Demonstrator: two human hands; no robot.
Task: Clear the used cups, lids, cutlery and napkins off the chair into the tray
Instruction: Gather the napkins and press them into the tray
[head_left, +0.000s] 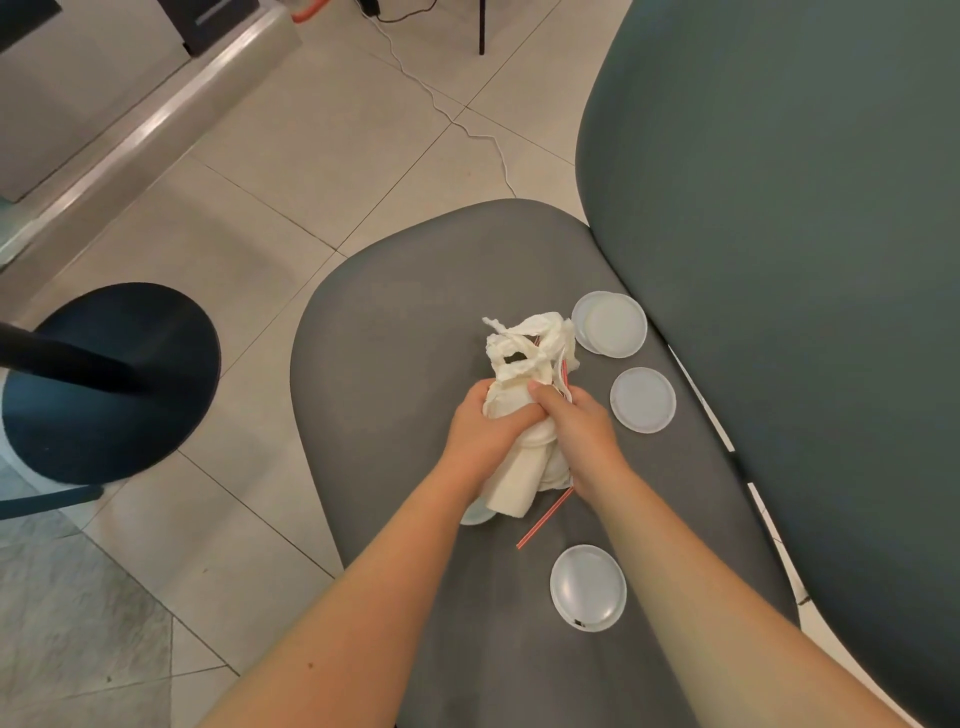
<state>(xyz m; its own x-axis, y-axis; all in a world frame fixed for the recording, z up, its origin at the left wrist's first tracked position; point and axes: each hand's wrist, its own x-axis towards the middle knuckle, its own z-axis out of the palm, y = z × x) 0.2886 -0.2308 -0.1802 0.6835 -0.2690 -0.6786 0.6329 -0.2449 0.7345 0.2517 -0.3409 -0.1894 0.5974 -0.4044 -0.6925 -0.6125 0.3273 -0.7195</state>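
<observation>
Over the grey chair seat (389, 364), both my hands grip one bundle of crumpled white napkins (530, 348). My left hand (480, 431) wraps it from the left, my right hand (576, 436) from the right. A paper cup (511, 491) pokes out below the hands, and a red-and-white straw (543, 519) sticks out under my right hand. White plastic lids lie on the seat: two overlapping at the far right (610, 325), one beside them (643, 400), one near me (588, 588). Another lid edge (475, 514) shows under my left wrist. No tray is in view.
The chair's dark teal backrest (805, 260) rises on the right. A black round table base (111, 382) stands on the tiled floor at left. A white cable (452, 119) runs across the floor beyond the seat. A metal counter edge (130, 130) is at the far left.
</observation>
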